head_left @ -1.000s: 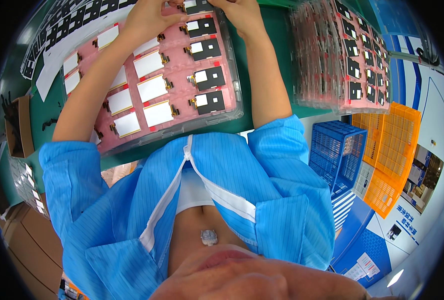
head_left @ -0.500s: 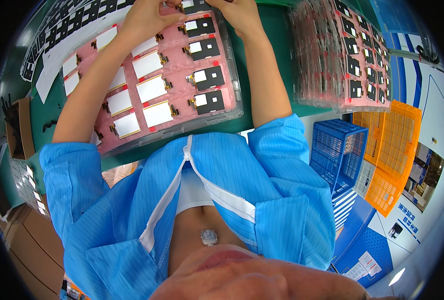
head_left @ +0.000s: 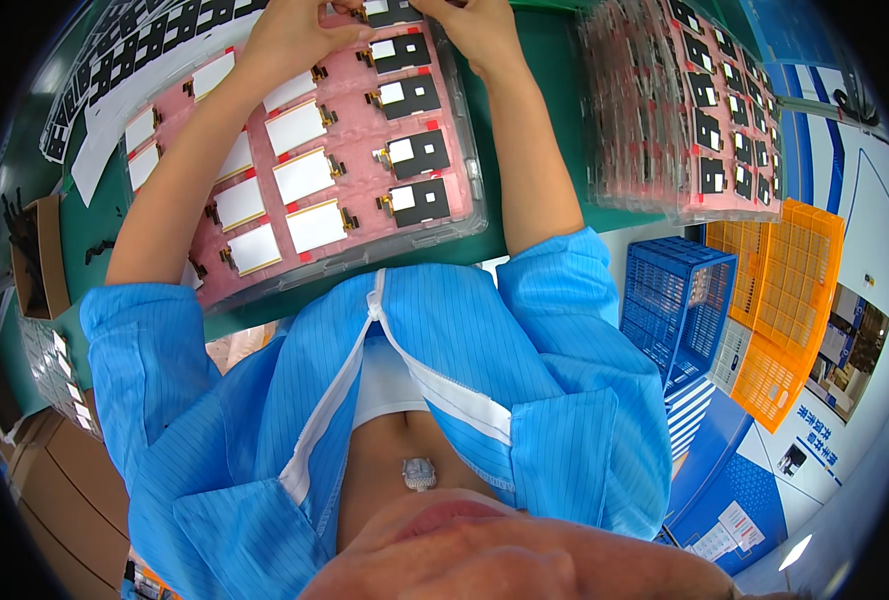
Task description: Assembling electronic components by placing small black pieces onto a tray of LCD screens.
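Note:
A clear plastic tray [head_left: 476, 205] with pink lining lies in front of me, holding rows of thin flat panels with small brown flex tails. Panels in its right column carry black cut-out stickers [head_left: 419, 155]; the others show plain white faces [head_left: 316, 228]. At the far end of that column, both hands meet over a panel with a black sticker [head_left: 392, 12]. My left hand [head_left: 304, 38] is closed, thumb and fingers drawn together at the panel's left end. My right hand [head_left: 474, 35] bends its thumb and fingers in at the right end; the upper picture edge cuts off its fingertips.
A tall stack of similar filled trays [head_left: 679, 120] stands on the green table at the right. White sheets with black cut-outs [head_left: 144, 45] lie far left. An open cardboard box [head_left: 49, 255] holds dark strips at the left. Blue [head_left: 674, 310] and orange crates [head_left: 789, 300] stand beyond the table.
My hands stay at the same panel, with only a very slight shift of the fingers. The tray and panels look unmoved.

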`<state>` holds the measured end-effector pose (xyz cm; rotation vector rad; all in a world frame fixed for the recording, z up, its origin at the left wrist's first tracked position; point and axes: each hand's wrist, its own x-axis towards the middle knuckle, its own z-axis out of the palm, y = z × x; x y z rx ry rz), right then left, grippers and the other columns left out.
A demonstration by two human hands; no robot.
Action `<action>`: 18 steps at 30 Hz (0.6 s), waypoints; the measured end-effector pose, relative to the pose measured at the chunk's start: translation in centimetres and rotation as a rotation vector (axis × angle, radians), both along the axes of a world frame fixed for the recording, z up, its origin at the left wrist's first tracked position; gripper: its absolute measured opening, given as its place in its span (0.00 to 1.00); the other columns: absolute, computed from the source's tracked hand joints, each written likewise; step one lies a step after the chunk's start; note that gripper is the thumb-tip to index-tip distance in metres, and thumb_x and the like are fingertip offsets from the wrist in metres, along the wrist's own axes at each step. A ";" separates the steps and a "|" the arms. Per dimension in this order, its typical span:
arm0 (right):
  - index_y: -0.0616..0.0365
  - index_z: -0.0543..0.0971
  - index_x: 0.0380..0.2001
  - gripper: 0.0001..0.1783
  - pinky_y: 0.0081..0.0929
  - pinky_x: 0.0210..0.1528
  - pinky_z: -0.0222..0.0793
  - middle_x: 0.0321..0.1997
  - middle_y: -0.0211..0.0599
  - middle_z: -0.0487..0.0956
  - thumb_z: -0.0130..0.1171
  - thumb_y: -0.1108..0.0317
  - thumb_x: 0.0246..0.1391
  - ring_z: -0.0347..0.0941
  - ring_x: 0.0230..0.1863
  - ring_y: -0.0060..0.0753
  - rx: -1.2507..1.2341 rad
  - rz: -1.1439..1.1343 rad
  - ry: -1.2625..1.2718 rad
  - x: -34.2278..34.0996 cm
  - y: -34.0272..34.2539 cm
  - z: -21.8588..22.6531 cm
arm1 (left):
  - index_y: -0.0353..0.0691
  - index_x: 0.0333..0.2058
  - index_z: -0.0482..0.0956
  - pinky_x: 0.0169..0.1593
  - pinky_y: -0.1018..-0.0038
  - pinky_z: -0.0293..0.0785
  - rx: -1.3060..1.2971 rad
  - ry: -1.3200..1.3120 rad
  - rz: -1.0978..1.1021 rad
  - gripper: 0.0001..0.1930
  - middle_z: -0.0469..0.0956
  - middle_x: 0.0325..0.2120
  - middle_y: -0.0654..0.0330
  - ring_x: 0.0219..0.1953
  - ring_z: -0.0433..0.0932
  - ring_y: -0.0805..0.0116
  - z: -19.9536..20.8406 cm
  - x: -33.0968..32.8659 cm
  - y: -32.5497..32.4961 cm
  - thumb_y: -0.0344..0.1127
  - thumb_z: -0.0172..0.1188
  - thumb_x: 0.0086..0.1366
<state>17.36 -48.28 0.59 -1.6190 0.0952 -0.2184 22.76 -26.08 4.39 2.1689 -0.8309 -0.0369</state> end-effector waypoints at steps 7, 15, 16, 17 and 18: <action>0.60 0.82 0.34 0.04 0.17 0.33 0.68 0.29 0.25 0.81 0.67 0.72 0.60 0.72 0.30 0.16 -0.057 -0.021 -0.033 -0.1 0.4 0.0 | 0.35 0.36 0.86 0.36 0.71 0.76 -0.017 0.012 -0.002 0.16 0.80 0.32 0.55 0.32 0.80 0.65 0.0 0.1 0.1 0.31 0.80 0.48; 0.60 0.81 0.33 0.06 0.16 0.33 0.68 0.27 0.23 0.79 0.68 0.71 0.58 0.70 0.28 0.13 -0.164 -0.099 -0.140 -0.7 0.6 0.0 | 0.34 0.36 0.86 0.36 0.72 0.76 -0.030 0.054 -0.001 0.16 0.80 0.32 0.56 0.31 0.80 0.66 0.3 -0.1 -0.2 0.31 0.80 0.49; 0.60 0.81 0.33 0.06 0.16 0.33 0.68 0.27 0.23 0.79 0.68 0.71 0.58 0.70 0.28 0.13 -0.167 -0.104 -0.138 -0.9 0.4 0.1 | 0.34 0.36 0.86 0.36 0.72 0.76 -0.040 0.061 -0.010 0.16 0.80 0.32 0.56 0.31 0.79 0.67 0.3 -0.1 -0.5 0.31 0.80 0.49; 0.60 0.80 0.35 0.07 0.19 0.34 0.69 0.28 0.27 0.80 0.69 0.72 0.56 0.72 0.30 0.18 -0.181 -0.089 -0.127 -1.1 0.7 0.3 | 0.34 0.36 0.86 0.36 0.72 0.76 -0.037 0.060 -0.004 0.16 0.80 0.32 0.56 0.31 0.79 0.67 0.0 -0.1 -0.3 0.31 0.80 0.49; 0.60 0.80 0.37 0.09 0.23 0.36 0.71 0.30 0.30 0.80 0.70 0.72 0.54 0.74 0.31 0.23 -0.196 -0.074 -0.116 -1.2 1.0 0.5 | 0.34 0.36 0.86 0.36 0.71 0.76 -0.077 0.082 -0.005 0.16 0.80 0.32 0.56 0.31 0.79 0.67 -0.2 -0.1 -0.1 0.31 0.80 0.48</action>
